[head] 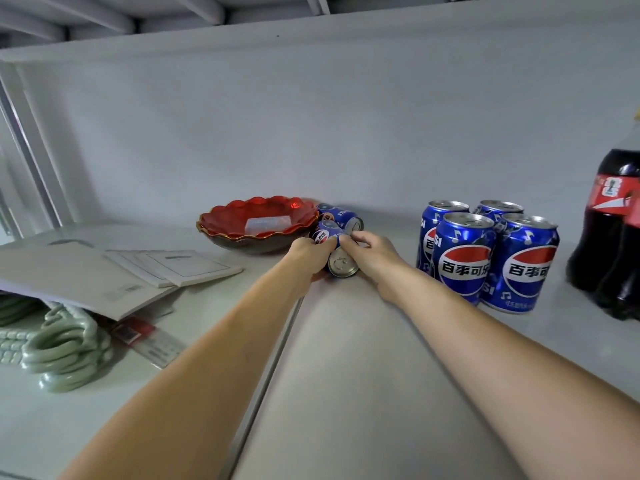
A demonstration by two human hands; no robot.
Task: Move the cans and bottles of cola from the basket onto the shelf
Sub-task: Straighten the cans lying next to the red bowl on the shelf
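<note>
Both arms reach onto the grey shelf (363, 358). My left hand (306, 252) and my right hand (375, 254) close from either side on a blue cola can (341, 261) that lies on its side, its silver end towards me. Behind it lie two more blue cans (341, 216), also on their sides, next to a red bowl. To the right, several blue cola cans (485, 251) stand upright in a tight group. Two dark cola bottles (609, 237) with red labels stand at the far right edge. The basket is not in view.
A red scalloped bowl (259, 223) sits just left of the lying cans. Papers and booklets (114, 275) lie on the left of the shelf, over a pale green coiled object (59, 344). The shelf's back wall is close behind, another shelf above.
</note>
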